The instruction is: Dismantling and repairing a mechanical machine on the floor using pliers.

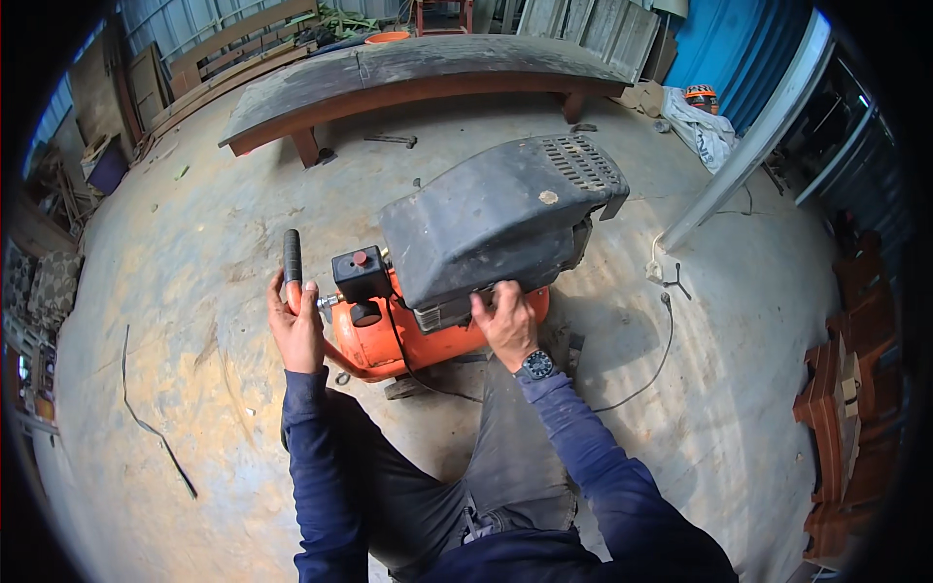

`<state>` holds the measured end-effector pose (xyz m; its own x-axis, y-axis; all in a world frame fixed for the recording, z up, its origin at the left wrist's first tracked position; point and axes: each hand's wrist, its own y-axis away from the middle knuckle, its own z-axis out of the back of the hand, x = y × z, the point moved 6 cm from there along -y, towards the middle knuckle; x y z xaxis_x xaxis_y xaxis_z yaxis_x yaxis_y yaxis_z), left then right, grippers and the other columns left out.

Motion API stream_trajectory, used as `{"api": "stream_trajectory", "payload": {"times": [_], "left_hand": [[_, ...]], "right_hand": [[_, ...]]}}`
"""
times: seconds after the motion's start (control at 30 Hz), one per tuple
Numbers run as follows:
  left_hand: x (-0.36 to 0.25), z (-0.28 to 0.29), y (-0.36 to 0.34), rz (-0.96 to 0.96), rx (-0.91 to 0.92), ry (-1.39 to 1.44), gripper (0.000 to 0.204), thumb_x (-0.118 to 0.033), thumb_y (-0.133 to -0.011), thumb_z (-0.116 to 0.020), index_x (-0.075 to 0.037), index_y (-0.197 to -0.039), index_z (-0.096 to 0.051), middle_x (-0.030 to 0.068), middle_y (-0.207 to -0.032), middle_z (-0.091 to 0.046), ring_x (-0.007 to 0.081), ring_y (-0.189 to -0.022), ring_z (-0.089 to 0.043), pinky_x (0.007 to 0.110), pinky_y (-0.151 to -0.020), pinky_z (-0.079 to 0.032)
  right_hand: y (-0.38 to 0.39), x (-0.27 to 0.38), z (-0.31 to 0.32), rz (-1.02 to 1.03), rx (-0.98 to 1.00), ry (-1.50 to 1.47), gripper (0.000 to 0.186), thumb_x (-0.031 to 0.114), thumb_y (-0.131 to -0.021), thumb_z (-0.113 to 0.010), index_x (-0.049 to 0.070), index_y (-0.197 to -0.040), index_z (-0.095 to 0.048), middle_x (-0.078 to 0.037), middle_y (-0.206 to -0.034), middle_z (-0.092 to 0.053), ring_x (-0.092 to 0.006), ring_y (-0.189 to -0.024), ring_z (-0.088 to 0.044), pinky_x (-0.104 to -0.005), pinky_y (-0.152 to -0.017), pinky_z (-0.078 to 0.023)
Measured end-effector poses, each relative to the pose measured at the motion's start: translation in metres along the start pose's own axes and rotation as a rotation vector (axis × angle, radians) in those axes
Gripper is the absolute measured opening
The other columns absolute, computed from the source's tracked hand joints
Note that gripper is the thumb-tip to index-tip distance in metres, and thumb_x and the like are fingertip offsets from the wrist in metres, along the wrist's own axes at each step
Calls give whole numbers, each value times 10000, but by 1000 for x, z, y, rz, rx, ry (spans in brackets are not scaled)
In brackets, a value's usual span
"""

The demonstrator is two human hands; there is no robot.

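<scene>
An air compressor stands on the floor in front of me, its orange tank (379, 342) under a scuffed black plastic cover (486, 219). My left hand (297, 333) is closed round the orange tube of its handle (293, 257), just below the black grip. Beside that hand are a metal fitting (329, 301), a black pressure switch box with a red knob (361, 275) and a dark round gauge (366, 313). My right hand (507, 327), with a watch on its wrist, has curled fingers at the cover's lower edge. What they grip there is hidden.
A low, dark wooden table (428, 63) spans the far side. A black cable (664, 355) trails right, towards a metal post (743, 146) with a socket near its foot. Another dark cord (146, 425) lies at left. Reddish-brown wooden pieces (826, 418) line the right edge.
</scene>
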<state>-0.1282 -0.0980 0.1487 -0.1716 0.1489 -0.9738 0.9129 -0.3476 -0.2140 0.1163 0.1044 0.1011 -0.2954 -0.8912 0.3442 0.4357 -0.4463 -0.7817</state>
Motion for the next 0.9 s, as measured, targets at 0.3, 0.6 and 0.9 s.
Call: {"api": "stream_trajectory", "payload": {"times": [0.3, 0.6, 0.9], "left_hand": [[1, -2, -1, -2, 8, 26, 461, -87, -916, -617, -28, -1329, -422, -57, -694, -494, 13, -514, -400, 186, -449, -292], [2, -2, -1, -7, 3, 54, 488, -120, -915, -631, -24, -1339, -409, -44, -664, -480, 25, -484, -405, 190, -427, -317], [8, 0, -5, -48, 5, 38, 478, -106, -913, -631, -29, -1332, -417, -40, -725, -494, 24, -539, -408, 189, -464, -323]], "right_hand": [[-1, -37, 27, -416, -256, -122, 316, 77, -854, -619, -4, -1099, -436, -184, -946, -498, -307, -788, -562, -400, -715, -481], [30, -79, 37, -493, -255, 146, 228, 118, -876, -545, -20, -1058, -556, -196, -1093, -533, -360, -988, -545, -434, -878, -441], [131, -73, -48, -700, 496, 337, 359, 268, -811, -603, 6, -1053, -644, -207, -1186, -569, -379, -1172, -491, -484, -1017, -373]]}}
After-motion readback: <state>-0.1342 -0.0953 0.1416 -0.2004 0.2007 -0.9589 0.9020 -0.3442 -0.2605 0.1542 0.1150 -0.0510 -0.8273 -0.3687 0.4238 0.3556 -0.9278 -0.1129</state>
